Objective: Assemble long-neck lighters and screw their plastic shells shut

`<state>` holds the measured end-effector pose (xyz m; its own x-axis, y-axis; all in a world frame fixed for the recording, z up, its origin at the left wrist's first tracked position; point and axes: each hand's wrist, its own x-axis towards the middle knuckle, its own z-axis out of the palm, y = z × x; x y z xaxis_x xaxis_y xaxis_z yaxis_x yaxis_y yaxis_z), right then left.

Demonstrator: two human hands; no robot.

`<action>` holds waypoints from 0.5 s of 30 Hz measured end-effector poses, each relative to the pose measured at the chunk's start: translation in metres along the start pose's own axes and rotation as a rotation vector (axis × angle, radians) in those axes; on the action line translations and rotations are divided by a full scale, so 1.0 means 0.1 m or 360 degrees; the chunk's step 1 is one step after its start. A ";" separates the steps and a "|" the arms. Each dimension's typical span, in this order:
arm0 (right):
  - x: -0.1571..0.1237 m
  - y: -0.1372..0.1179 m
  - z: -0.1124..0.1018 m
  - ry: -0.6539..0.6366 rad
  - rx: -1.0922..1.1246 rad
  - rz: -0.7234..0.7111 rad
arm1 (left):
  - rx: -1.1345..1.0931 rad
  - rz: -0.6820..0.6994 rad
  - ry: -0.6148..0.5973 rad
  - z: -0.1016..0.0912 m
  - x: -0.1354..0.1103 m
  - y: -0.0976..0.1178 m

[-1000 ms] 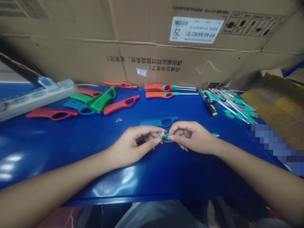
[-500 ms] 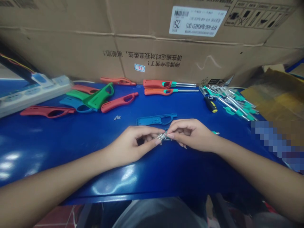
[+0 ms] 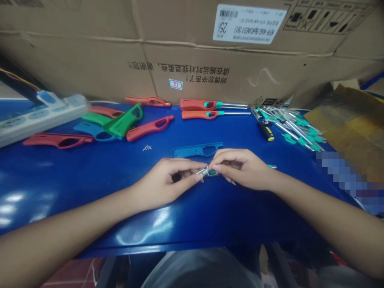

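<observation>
My left hand (image 3: 171, 176) pinches a small silvery cylinder (image 3: 201, 172) with a pale end between thumb and fingertips. My right hand (image 3: 241, 168) is closed at that pale end, thumb against forefinger; what lies in its pinch is too small to make out. Below its fingers a green part (image 3: 212, 172) shows, and a green and metal tip (image 3: 272, 167) sticks out past the far side of the hand. Just behind both hands, an empty blue lighter shell half (image 3: 192, 151) lies on the blue table (image 3: 126, 236).
Coloured lighter shells (image 3: 150, 128) lie at the left beside a white power strip (image 3: 39, 120). Two red lighters with metal tubes (image 3: 198, 105) rest along the cardboard box (image 3: 90, 60). Tiny screws (image 3: 147, 148), a screwdriver (image 3: 266, 131) and a pile of metal tubes (image 3: 295, 128) are around.
My right fingers have shifted slightly at the cylinder's pale end, and more of the green part shows beneath them. My left hand keeps its pinch on the cylinder.
</observation>
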<state>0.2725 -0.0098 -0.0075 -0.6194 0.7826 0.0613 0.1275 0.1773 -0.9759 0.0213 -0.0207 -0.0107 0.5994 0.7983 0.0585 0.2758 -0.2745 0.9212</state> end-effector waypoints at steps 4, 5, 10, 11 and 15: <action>0.01 0.00 -0.01 -0.0020 -0.0041 -0.0055 | 0.0040 0.0017 -0.0001 0.00 0.01 0.01; 0.01 -0.01 -0.01 -0.0020 -0.0059 -0.0080 | 0.0048 0.0023 -0.0001 0.00 0.01 0.01; 0.01 -0.01 0.00 -0.0026 -0.0096 -0.0097 | 0.0080 0.0043 0.0002 -0.01 0.02 0.02; 0.01 -0.01 0.00 -0.0030 -0.0095 -0.0091 | 0.0090 0.0053 0.0003 -0.01 0.01 0.02; 0.01 -0.01 0.00 -0.0034 -0.0094 -0.0085 | 0.0133 0.0088 0.0010 -0.01 0.00 0.02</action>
<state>0.2713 -0.0093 -0.0062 -0.6431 0.7582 0.1077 0.1390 0.2539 -0.9572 0.0214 -0.0210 -0.0087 0.6107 0.7840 0.1112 0.3041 -0.3619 0.8812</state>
